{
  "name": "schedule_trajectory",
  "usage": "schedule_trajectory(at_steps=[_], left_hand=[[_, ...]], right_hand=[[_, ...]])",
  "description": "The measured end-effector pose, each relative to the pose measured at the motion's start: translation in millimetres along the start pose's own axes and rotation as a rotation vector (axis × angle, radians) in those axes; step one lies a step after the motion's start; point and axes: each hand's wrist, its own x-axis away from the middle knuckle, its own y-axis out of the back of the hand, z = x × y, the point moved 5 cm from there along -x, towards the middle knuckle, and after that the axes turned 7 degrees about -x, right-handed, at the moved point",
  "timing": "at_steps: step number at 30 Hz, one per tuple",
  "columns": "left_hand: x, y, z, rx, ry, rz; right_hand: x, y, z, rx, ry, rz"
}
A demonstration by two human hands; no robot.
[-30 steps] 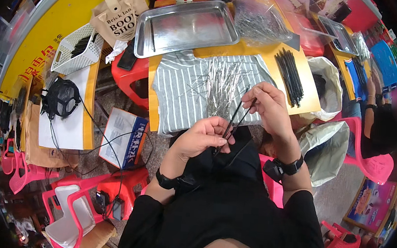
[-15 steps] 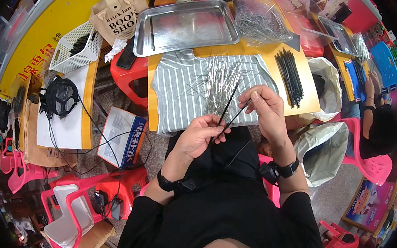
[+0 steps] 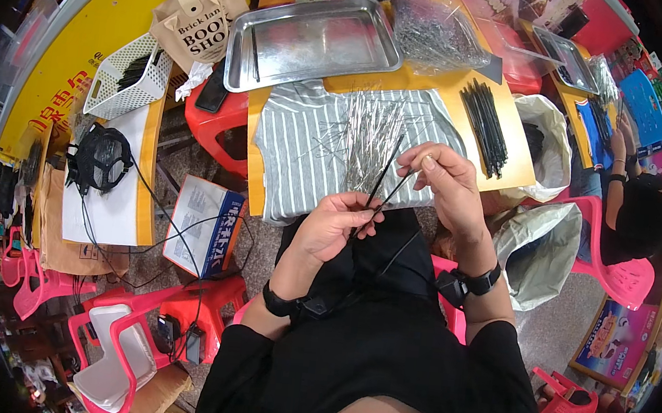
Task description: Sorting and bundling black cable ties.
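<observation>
Between the fingertips of my left hand are pinched two thin black sticks, crossing near the thumb. One points up and away; the other slants to my right hand, whose thumb and forefinger close on its upper end. Both hands hover over the near edge of a grey-and-white striped cloth. On that cloth, just beyond my hands, lies a loose heap of thin silvery wires. A row of black sticks rests on the yellow table to the right of the cloth.
At the table's far side are a metal tray holding one dark stick and a clear plastic bag of dark pieces. Open pale sacks stand at the right. A white basket and red stool are at the left.
My right hand has shifted slightly, keeping its pinch on the stick's end. My left hand and the two sticks stay nearly in place.
</observation>
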Motion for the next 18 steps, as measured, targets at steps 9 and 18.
schedule_trajectory(at_steps=[9,18], left_hand=[[0,7,2,-0.152,-0.069,-0.037],[-1,8,4,-0.078,-0.039,-0.023]], right_hand=[[-1,0,-9,0.057,-0.057,-0.106],[0,-3,-5,0.093,-0.004,-0.053]])
